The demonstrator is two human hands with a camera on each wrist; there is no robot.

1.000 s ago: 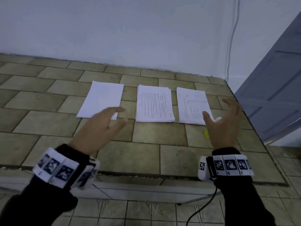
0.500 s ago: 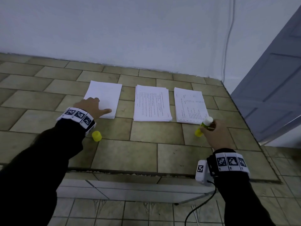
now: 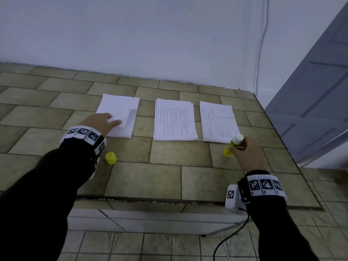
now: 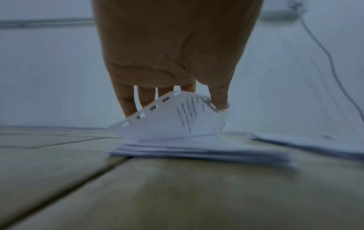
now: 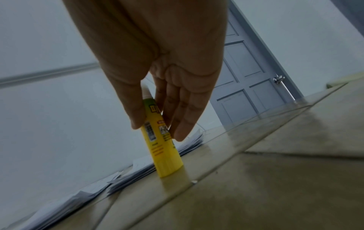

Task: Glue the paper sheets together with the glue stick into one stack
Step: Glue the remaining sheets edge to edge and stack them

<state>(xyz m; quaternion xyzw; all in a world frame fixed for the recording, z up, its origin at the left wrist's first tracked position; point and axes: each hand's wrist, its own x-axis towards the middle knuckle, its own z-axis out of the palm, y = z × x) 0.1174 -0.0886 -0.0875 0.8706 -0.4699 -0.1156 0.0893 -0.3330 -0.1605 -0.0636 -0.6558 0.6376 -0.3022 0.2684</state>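
tiled counter [image 3: 143, 178] carries three paper piles; left hand [image 3: 98, 122] pinches up the top sheet [image 3: 122, 117] of the left pile, right hand [image 3: 248, 153] pinches the uncapped glue stick [image 3: 233, 145], standing.

Matt white paper sheets [image 3: 175, 119], glossy plastic glue stick [image 5: 159, 140] — glazed tile counter [image 3: 146, 178]

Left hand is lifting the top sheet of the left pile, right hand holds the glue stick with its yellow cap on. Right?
Not quite: the glue stick is uncapped; the head view shows the yellow cap lying on the counter by the left wrist. The rest holds.
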